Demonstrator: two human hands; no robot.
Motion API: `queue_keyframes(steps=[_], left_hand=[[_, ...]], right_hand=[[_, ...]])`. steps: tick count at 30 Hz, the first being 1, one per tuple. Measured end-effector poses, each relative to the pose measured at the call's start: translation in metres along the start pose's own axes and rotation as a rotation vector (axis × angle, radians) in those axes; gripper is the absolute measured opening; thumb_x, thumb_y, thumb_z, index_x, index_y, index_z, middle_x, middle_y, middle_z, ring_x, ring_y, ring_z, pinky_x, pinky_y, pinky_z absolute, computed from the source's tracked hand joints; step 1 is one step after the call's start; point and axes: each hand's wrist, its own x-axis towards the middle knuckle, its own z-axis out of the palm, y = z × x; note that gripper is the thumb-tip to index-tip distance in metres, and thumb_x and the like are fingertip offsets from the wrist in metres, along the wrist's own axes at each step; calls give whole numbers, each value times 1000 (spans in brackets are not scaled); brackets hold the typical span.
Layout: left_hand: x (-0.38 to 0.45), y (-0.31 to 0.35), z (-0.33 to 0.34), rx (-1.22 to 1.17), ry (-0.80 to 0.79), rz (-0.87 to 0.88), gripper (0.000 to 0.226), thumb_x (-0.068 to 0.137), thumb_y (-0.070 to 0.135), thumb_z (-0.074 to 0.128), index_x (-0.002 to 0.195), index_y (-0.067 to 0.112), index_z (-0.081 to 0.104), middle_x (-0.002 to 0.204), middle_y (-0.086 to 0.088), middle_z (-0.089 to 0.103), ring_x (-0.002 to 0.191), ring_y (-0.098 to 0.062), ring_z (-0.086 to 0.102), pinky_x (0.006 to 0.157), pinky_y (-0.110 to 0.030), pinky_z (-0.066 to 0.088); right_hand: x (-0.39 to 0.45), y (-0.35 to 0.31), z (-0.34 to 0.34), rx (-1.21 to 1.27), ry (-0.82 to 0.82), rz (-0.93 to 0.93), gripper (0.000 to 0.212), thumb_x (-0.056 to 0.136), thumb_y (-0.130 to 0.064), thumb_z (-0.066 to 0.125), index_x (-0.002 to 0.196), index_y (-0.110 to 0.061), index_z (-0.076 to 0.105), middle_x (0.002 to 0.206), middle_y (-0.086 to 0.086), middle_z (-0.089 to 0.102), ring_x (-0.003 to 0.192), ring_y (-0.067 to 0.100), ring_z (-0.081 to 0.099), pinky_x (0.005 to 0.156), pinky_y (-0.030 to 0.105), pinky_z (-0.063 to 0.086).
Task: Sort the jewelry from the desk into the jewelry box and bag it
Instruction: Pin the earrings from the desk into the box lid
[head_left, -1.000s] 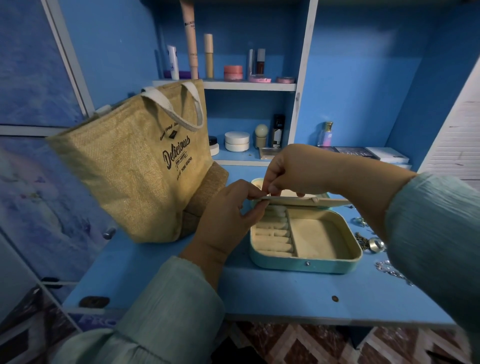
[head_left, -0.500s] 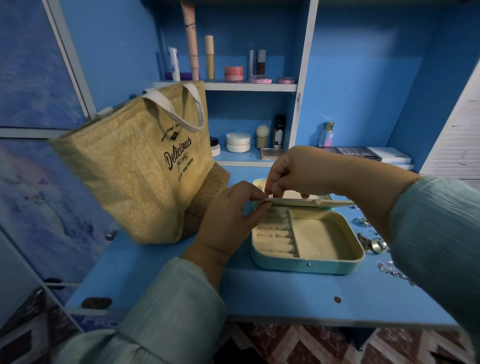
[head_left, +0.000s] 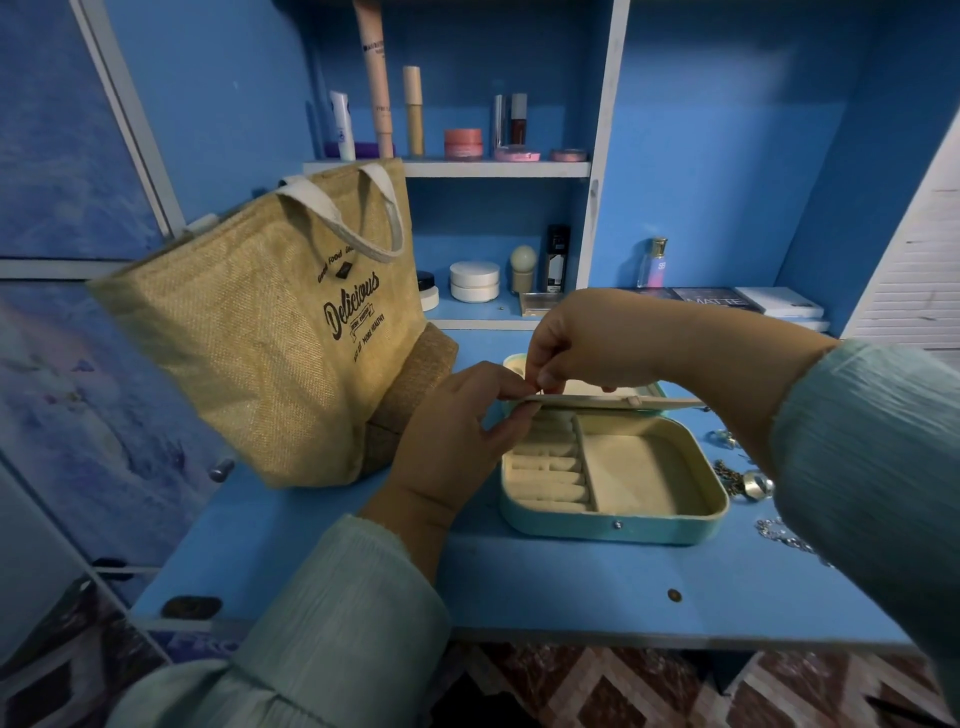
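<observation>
On the blue table a jute bag stands at the far left, with the open teal jewelry box to its right. Both hands pinch the box's inner flap at its left end, the left hand from below and the right hand from above. Loose jewelry lies just right of the box.

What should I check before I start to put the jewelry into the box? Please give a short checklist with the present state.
1. Jewelry box open, tray showing: ok.
2. Tray compartments free: ok.
3. Flap out of the way: not ok, left hand and right hand both pinch it over the back of the tray.
4. Jewelry close, right of box: ok.
5. Bag upright beside box: ok.
</observation>
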Motion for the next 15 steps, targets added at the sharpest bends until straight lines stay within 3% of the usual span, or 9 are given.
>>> queue_keyframes(steps=[6, 15], left_hand=[[0, 1, 1, 14, 21, 16, 18, 81, 30, 54, 88, 15, 61, 85, 7, 63, 81, 7, 45, 76, 0, 36], [0, 3, -1, 13, 37, 30, 24, 82, 29, 53, 87, 8, 63, 85, 13, 53, 81, 7, 44, 75, 2, 34]], right_hand=[[1, -7, -3, -109, -46, -15, 11, 90, -18, 56, 92, -22, 67, 91, -2, 68, 54, 5, 51, 54, 14, 39], [1, 0, -2, -61, -22, -36, 12, 89, -17, 58, 86, -26, 65, 75, -10, 63, 40, -2, 48, 53, 15, 37]])
